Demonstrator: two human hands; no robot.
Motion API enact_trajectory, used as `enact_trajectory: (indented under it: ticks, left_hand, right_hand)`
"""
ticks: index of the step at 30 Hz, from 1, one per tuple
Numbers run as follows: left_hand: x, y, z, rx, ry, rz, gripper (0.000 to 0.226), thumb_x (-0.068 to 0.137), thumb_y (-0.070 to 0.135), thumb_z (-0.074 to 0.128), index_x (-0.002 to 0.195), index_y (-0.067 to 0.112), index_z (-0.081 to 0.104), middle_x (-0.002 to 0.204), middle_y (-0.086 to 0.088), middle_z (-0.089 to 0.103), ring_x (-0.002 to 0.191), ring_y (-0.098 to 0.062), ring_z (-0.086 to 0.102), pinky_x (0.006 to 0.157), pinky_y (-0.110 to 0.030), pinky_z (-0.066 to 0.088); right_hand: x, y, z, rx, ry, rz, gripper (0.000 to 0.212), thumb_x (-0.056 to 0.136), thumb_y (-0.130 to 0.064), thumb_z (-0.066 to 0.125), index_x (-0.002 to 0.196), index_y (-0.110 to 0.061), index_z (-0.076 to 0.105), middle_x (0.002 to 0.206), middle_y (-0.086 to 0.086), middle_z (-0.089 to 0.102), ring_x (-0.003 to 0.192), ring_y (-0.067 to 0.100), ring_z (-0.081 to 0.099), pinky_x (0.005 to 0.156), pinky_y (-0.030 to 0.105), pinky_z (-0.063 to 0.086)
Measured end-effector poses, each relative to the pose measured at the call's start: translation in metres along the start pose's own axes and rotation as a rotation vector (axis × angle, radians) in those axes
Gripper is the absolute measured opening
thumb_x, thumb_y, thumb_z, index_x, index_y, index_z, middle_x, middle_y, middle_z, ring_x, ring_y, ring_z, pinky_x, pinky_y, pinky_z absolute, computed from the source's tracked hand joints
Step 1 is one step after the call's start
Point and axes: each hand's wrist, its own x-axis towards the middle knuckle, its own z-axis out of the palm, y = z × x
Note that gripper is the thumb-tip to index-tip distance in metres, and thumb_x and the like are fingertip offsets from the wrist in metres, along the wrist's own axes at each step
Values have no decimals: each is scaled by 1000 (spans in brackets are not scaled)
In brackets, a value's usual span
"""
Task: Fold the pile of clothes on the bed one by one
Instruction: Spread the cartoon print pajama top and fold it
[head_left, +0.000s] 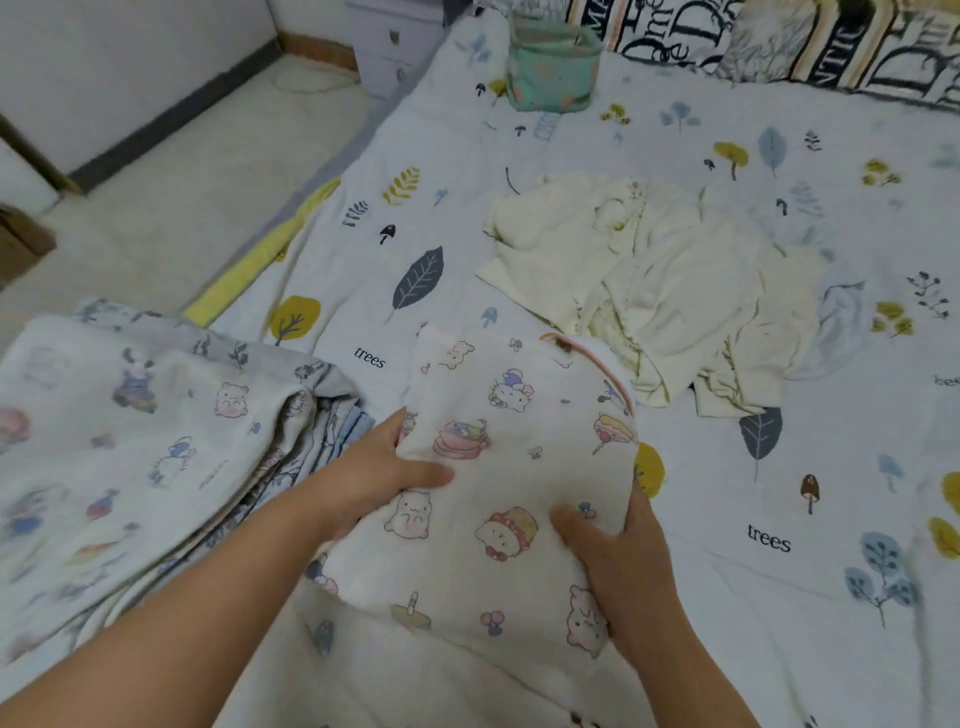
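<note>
folding was nearly done on the cartoon cloth (488, 467), near the bed's (727, 597) front edge. our left hand (374, 467) and right hand (618, 540) gripped its sides. we thought it should go next on the folded stack (156, 441), front-left. cream clothes (649, 280) waited mid-bed; open sheet lay right.

Two hands: left hand (374, 467), right hand (618, 551). One cartoon-print white garment (498, 467). One crumpled cream clothes pile (654, 280). One mint-green fabric basket (550, 73).

Cartoon-printed white garment (498, 467), cream clothes (649, 280), leaf-patterned bedsheet (779, 571).
</note>
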Motion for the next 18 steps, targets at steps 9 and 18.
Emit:
enact_trajectory:
  ticks: [9, 18]
  left_hand:
    - [-86, 62, -56, 1, 97, 127, 44, 79, -1, 68, 111, 26, 56, 97, 17, 71, 88, -5, 68, 70, -17, 54]
    - [-142, 94, -190, -3, 114, 123, 71, 51, 15, 88, 114, 24, 57, 99, 4, 73, 86, -19, 71, 63, -26, 57]
  right_hand:
    - [-55, -79, 39, 9, -109, -127, 50, 77, -11, 71, 122, -22, 52, 106, -3, 65, 95, 17, 63, 85, 43, 53]
    - [-87, -118, 172, 69, -220, -194, 64, 78, -19, 70, 134, -30, 43, 113, -12, 62, 102, 11, 61, 93, 42, 51]
